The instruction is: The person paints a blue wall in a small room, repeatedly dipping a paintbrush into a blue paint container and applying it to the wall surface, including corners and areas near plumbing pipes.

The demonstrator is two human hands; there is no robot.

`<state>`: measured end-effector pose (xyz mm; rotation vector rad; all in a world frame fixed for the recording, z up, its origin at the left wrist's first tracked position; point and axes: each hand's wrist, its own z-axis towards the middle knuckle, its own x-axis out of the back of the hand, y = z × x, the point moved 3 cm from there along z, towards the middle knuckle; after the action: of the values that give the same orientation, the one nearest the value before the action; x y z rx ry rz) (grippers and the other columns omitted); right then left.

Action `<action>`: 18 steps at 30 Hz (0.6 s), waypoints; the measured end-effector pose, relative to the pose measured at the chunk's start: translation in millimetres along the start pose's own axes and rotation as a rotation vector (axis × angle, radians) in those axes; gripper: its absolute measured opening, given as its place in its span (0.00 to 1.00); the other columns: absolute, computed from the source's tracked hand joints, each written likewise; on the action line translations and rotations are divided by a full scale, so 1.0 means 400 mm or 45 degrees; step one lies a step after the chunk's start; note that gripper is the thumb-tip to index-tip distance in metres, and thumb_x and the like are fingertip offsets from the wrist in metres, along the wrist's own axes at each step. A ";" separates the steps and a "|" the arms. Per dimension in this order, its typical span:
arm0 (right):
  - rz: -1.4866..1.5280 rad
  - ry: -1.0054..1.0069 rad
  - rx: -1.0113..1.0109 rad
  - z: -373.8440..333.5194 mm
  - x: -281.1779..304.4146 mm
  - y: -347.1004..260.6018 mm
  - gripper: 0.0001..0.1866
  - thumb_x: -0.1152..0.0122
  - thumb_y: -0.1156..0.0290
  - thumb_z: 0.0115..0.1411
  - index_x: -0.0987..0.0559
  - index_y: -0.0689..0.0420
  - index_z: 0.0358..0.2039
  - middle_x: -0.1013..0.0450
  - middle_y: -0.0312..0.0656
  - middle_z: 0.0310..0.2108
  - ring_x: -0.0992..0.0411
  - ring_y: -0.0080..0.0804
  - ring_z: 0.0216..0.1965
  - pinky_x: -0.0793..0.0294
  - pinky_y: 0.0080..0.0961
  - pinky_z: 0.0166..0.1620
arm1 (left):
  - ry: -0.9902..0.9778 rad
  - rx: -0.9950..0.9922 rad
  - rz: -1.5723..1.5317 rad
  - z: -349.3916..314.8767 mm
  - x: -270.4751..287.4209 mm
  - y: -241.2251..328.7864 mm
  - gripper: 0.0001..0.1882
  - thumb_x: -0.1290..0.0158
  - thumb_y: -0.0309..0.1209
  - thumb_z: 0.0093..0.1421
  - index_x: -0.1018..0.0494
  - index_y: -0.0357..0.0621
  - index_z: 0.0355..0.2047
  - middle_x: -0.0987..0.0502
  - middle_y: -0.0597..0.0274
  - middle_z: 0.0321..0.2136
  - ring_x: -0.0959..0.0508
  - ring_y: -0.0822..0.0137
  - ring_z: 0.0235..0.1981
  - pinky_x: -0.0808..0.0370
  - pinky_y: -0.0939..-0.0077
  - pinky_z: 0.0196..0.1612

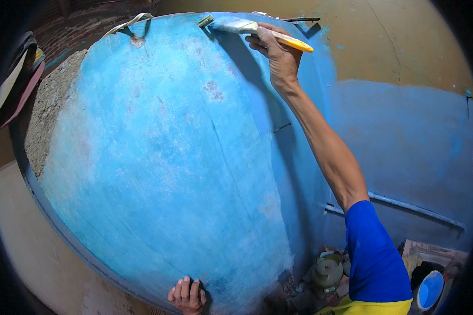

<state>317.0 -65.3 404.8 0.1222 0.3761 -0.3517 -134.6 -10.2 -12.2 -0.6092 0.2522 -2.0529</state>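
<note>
My right hand [283,62] reaches up to the top of a blue-painted wall [163,157], its fingers closed around the handle of a paintbrush [298,43]. The brush has a yellow handle and a wide head coated in pale blue paint. Its bristles point left, close to a small greenish fitting [205,21] on the wall; I cannot tell whether they touch the surface. Low down, my left hand [187,296] is curled in front of the same wall. Whatever its fingers may hold is hidden, though a thin brownish sliver shows beside them.
Caps [20,81] hang at the upper left beside bare rough plaster [52,113]. A nail [281,127] sticks out of the wall. Pipes [415,210] run along the right wall. Below lie a round pot-like object [327,272] and a bucket with blue inside [430,290].
</note>
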 end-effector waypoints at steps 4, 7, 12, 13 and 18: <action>0.056 -0.063 0.038 0.001 -0.027 0.014 0.15 0.40 0.70 0.60 0.26 0.66 0.45 0.24 0.47 0.39 0.22 0.34 0.36 0.20 0.27 0.43 | 0.052 -0.001 -0.022 -0.015 -0.022 -0.002 0.17 0.62 0.47 0.66 0.27 0.57 0.41 0.29 0.64 0.47 0.33 0.62 0.52 0.43 0.58 0.55; -0.023 -0.052 -0.030 -0.031 -0.006 0.017 0.16 0.39 0.71 0.59 0.26 0.66 0.45 0.24 0.48 0.39 0.22 0.33 0.36 0.19 0.28 0.43 | 0.052 0.003 -0.014 -0.018 -0.022 -0.008 0.17 0.63 0.48 0.66 0.28 0.58 0.41 0.29 0.65 0.47 0.33 0.63 0.52 0.43 0.59 0.55; 0.135 0.129 0.059 0.019 -0.009 0.004 0.17 0.38 0.69 0.58 0.25 0.64 0.45 0.24 0.48 0.40 0.22 0.36 0.37 0.19 0.29 0.42 | 0.048 -0.018 0.006 -0.010 -0.017 -0.005 0.16 0.64 0.48 0.67 0.28 0.59 0.41 0.29 0.66 0.48 0.33 0.64 0.51 0.43 0.60 0.54; 0.135 0.110 0.072 0.034 -0.014 0.011 0.17 0.38 0.69 0.58 0.25 0.63 0.46 0.24 0.47 0.40 0.22 0.36 0.39 0.19 0.29 0.42 | 0.049 -0.012 -0.010 -0.010 -0.020 -0.002 0.16 0.64 0.48 0.67 0.28 0.59 0.41 0.29 0.66 0.48 0.33 0.64 0.51 0.43 0.60 0.54; 0.109 0.022 0.075 0.034 -0.060 0.032 0.15 0.38 0.70 0.58 0.24 0.62 0.45 0.24 0.46 0.40 0.22 0.35 0.39 0.19 0.29 0.42 | 0.048 -0.001 0.009 -0.016 -0.021 -0.005 0.16 0.63 0.47 0.66 0.29 0.59 0.42 0.30 0.65 0.48 0.33 0.63 0.52 0.43 0.59 0.54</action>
<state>305.5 -48.3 427.2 0.1984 0.3767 -0.2774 -136.0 -2.4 -19.6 -0.5701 0.2766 -2.0591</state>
